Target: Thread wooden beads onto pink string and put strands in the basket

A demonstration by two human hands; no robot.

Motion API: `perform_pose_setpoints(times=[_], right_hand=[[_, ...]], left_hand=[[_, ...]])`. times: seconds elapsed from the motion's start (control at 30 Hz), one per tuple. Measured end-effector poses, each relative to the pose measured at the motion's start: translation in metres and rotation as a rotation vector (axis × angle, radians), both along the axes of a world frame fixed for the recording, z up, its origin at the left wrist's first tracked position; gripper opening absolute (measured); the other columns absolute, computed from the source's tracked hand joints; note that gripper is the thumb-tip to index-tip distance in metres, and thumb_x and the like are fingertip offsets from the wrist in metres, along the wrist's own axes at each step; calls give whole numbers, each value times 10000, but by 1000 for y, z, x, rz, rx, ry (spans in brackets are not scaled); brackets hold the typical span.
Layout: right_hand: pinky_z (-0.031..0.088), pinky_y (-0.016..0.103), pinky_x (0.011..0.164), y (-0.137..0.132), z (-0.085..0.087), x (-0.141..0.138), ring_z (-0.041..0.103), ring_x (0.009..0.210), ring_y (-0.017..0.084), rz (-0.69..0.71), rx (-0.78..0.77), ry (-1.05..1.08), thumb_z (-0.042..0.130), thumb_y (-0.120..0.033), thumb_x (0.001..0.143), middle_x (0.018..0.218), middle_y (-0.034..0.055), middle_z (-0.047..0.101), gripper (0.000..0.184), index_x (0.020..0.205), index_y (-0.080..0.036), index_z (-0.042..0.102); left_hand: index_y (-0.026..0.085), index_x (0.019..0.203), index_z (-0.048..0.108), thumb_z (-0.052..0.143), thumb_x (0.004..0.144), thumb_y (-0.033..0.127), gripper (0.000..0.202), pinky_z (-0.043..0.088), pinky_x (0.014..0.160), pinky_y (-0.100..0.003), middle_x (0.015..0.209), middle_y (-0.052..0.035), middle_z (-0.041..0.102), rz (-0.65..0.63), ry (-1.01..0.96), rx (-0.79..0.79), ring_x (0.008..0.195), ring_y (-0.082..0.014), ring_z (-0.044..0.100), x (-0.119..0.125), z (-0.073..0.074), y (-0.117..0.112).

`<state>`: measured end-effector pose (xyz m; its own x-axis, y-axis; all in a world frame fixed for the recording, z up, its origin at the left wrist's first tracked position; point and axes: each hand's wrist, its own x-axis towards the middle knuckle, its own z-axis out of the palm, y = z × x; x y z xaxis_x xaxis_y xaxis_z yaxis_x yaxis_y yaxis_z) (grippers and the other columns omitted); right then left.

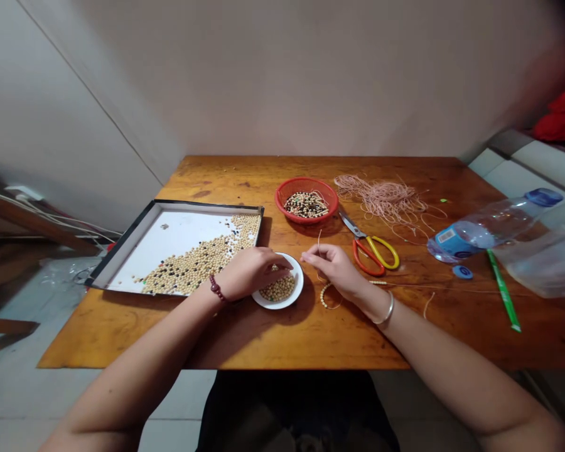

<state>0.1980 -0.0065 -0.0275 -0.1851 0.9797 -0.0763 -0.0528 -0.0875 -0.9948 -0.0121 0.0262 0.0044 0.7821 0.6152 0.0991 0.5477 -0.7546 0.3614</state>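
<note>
Reaching left hand (252,270) into bead dish (295,292), right hand (332,267) pinching cord (319,242).

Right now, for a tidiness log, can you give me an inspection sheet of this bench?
Surface: wooden table, stained.
Job's things: dish of beads; thread, part beaded; tray and basket of beads.
Clutter: scissors, cord, bottle on its side, cap, green stick, bag.
Grippers: left hand over dish, fingers curled; right hand pinches thread.
Cables: white leads, far left, off table.
Surroundings: wall, tiled floor.
</note>
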Motion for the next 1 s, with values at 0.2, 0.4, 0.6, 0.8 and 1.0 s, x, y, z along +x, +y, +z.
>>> perform_pose_setpoints(times=[0.2, 0.4, 0.6, 0.8, 1.0], right_hand=[[266, 216, 460, -10, 0, -3, 362, 481, 73, -61, 232, -261, 670, -378, 750, 517, -35, 468, 257, 656, -145, 616], [229, 195, 417, -20, 0, -7, 303, 420, 49, 14, 233, -328, 680, -309, 727, 458, -59, 411, 237, 596, -150, 563], [217, 191, 402, -27, 4, -9, 301, 410, 47, 11, 243, -346, 648, -254, 712, 449, -53, 414, 242, 540, -163, 505], [221, 191, 393, -29, 8, -9, 306, 396, 48, -11, 279, -351, 627, -259, 706, 429, -49, 413, 258, 513, -170, 482], [222, 186, 381, -32, 9, -9, 310, 380, 42, 12, 299, -371, 636, -226, 700, 419, -52, 430, 233, 521, -167, 499]], left_hand=[[198, 959, 713, 570, 881, 358, 228, 422, 638, -234, 782, -43, 676, 48, -132, -25, 676, -123, 587, -4, -8, -3], [174, 797, 713, 668, 812, 314, 147, 404, 580, -198, 670, -5, 652, 96, -263, -107, 580, -82, 548, -1, -7, -8], [156, 775, 694, 687, 795, 324, 169, 393, 544, -184, 651, 0, 645, 58, -346, -85, 554, -69, 520, -1, -7, -8], [143, 768, 673, 680, 797, 357, 216, 392, 535, -183, 665, -13, 637, 40, -389, -47, 557, -70, 508, -2, -7, -7], [149, 779, 673, 689, 794, 327, 180, 377, 541, -187, 660, -5, 622, 19, -394, -52, 560, -69, 492, -2, -6, -8]])
